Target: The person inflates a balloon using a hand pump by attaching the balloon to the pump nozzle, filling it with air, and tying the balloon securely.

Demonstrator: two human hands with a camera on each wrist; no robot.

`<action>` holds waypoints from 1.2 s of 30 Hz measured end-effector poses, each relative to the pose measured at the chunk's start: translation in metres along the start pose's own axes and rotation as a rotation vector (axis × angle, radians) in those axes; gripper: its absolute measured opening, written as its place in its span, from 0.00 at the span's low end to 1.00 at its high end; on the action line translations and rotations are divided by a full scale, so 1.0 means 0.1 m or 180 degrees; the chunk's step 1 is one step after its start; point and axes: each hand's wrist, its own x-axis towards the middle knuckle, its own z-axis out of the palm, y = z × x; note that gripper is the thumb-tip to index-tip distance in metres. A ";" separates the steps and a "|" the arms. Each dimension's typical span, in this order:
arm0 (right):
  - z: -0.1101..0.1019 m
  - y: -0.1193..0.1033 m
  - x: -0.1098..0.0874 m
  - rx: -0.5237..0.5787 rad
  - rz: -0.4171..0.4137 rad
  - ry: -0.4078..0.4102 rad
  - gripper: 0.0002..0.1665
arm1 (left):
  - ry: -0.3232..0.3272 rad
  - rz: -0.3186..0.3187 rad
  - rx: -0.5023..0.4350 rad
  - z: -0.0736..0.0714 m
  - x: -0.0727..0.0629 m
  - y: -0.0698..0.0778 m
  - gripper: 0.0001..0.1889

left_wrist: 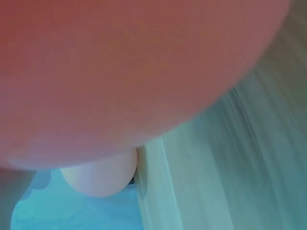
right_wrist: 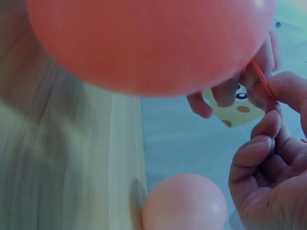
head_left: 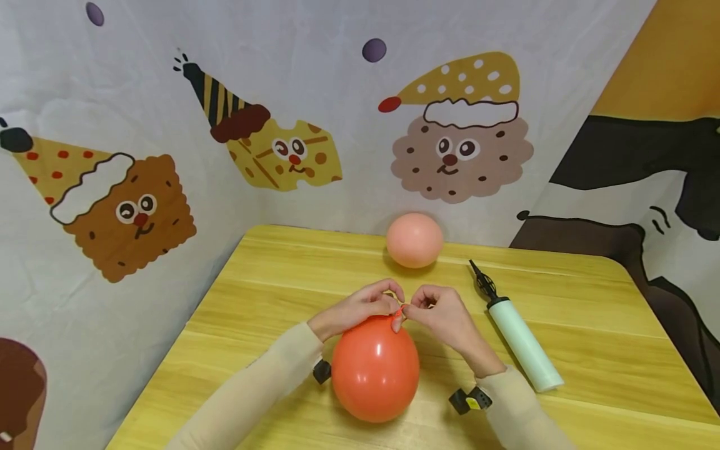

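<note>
An inflated orange-red balloon [head_left: 375, 369] is held above the table with its neck toward the far side. My left hand [head_left: 365, 306] reaches over its top and pinches the balloon near the neck. Thumb and forefinger of my right hand [head_left: 444, 315] pinch the stretched neck end, which shows as a thin red strand [right_wrist: 263, 80] in the right wrist view. Both hands meet there, fingertips close together. The balloon's body fills most of the left wrist view and hides the left fingers there.
A pink balloon [head_left: 415, 240] rests at the table's back edge. To the right of my hands lies a pale green hand pump [head_left: 525, 344] with a black nozzle. A printed cloth [head_left: 349, 212] hangs behind the wooden table [head_left: 270, 275].
</note>
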 end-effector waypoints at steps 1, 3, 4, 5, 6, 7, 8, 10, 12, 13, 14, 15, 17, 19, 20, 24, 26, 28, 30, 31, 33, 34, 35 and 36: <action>-0.01 0.00 0.00 0.0015 0.0029 -0.0012 0.08 | -0.0016 0.0054 0.0044 0.00 0.00 0.00 0.10; -0.01 0.00 0.00 0.0035 0.0067 -0.0019 0.07 | -0.0004 0.0143 0.0173 0.01 -0.01 -0.01 0.13; -0.02 -0.01 0.00 0.0041 0.0074 -0.0007 0.07 | 0.0030 0.0177 0.0218 0.01 -0.01 -0.01 0.15; -0.02 -0.01 -0.01 0.0049 0.0076 0.0007 0.07 | 0.0082 0.0209 0.0238 0.02 -0.01 -0.02 0.16; -0.02 -0.02 -0.01 0.0051 0.0076 0.0030 0.07 | 0.0138 0.0232 0.0237 0.02 -0.01 -0.02 0.17; -0.02 -0.02 -0.02 0.0037 0.0066 0.0059 0.07 | 0.0203 0.0244 0.0234 0.02 -0.01 -0.03 0.17; -0.01 -0.02 -0.02 0.0017 0.0052 0.0088 0.07 | 0.0269 0.0252 0.0222 0.03 -0.01 -0.03 0.17; -0.01 -0.03 -0.03 -0.0034 0.0026 0.0168 0.08 | 0.0405 0.0274 0.0204 0.04 -0.01 -0.04 0.17; 0.01 -0.03 -0.03 -0.0097 0.0007 0.0251 0.08 | 0.0535 0.0300 0.0216 0.05 0.00 -0.05 0.16; 0.01 -0.03 -0.04 -0.0134 -0.0001 0.0287 0.08 | 0.0598 0.0309 0.0214 0.06 0.01 -0.06 0.15; 0.02 -0.03 -0.04 -0.0163 -0.0003 0.0320 0.07 | 0.0664 0.0312 0.0205 0.06 0.01 -0.07 0.15; 0.03 -0.03 -0.05 -0.0188 -0.0002 0.0350 0.08 | 0.0731 0.0310 0.0210 0.07 0.02 -0.08 0.14; 0.05 -0.02 -0.05 -0.0254 -0.0019 0.0404 0.09 | 0.0887 0.0275 0.0221 0.07 0.05 -0.10 0.13; 0.06 -0.02 -0.06 -0.0342 -0.0056 0.0446 0.10 | 0.1033 0.0218 0.0236 0.08 0.07 -0.12 0.12; 0.07 -0.02 -0.06 -0.0392 -0.0087 0.0463 0.11 | 0.1107 0.0184 0.0264 0.09 0.07 -0.12 0.12; 0.07 -0.01 -0.05 -0.0647 -0.0280 0.0535 0.12 | 0.1330 0.0033 0.0403 0.11 0.10 -0.10 0.12; 0.07 -0.01 -0.04 -0.0798 -0.0377 0.0577 0.13 | 0.1419 -0.0010 0.0507 0.12 0.11 -0.09 0.12; 0.07 -0.01 -0.04 -0.0894 -0.0424 0.0604 0.13 | 0.1484 -0.0013 0.0571 0.13 0.12 -0.10 0.11; 0.07 -0.01 -0.03 -0.0918 -0.0401 0.0612 0.13 | 0.1548 0.0019 0.0599 0.14 0.14 -0.10 0.11; 0.07 -0.02 -0.03 -0.0912 -0.0375 0.0607 0.13 | 0.1580 0.0039 0.0585 0.15 0.15 -0.11 0.11; 0.07 -0.02 -0.02 -0.0863 -0.0311 0.0581 0.13 | 0.1631 0.0064 0.0495 0.15 0.16 -0.13 0.11; 0.07 -0.02 -0.02 -0.0834 -0.0279 0.0572 0.12 | 0.1657 0.0071 0.0447 0.16 0.16 -0.14 0.11; 0.07 -0.02 -0.02 -0.0816 -0.0261 0.0573 0.12 | 0.1681 0.0075 0.0405 0.16 0.17 -0.15 0.12; 0.07 -0.02 -0.02 -0.0820 -0.0254 0.0573 0.11 | 0.1699 0.0083 0.0366 0.16 0.17 -0.15 0.12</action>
